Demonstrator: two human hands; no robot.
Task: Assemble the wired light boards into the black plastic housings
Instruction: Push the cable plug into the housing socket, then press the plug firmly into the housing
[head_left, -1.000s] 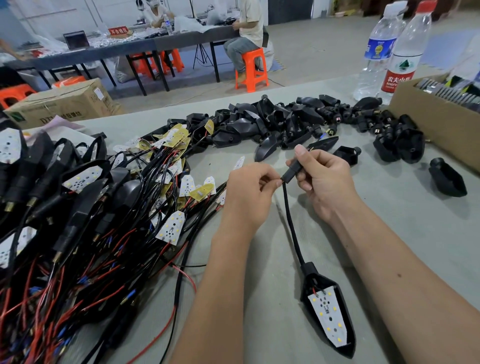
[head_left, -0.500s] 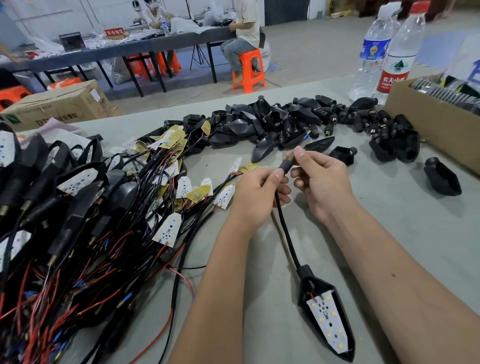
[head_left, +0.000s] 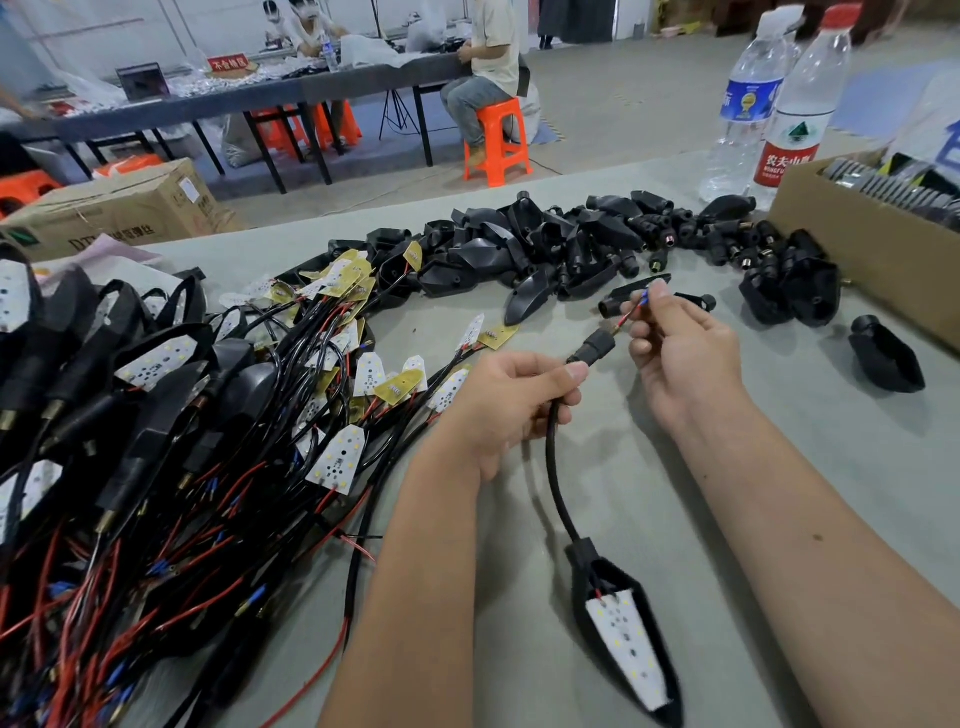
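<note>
Red and blue wire ends now drawn out past the black stem, pinched by right hand; left hand gripping stem

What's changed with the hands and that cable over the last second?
The right hand has drawn the red wire ends out past the black connector and pinches them. The left hand shifted to grip the black cable just below the connector. The housing with its light board stayed on the table.

Cardboard box cut off at right.
</note>
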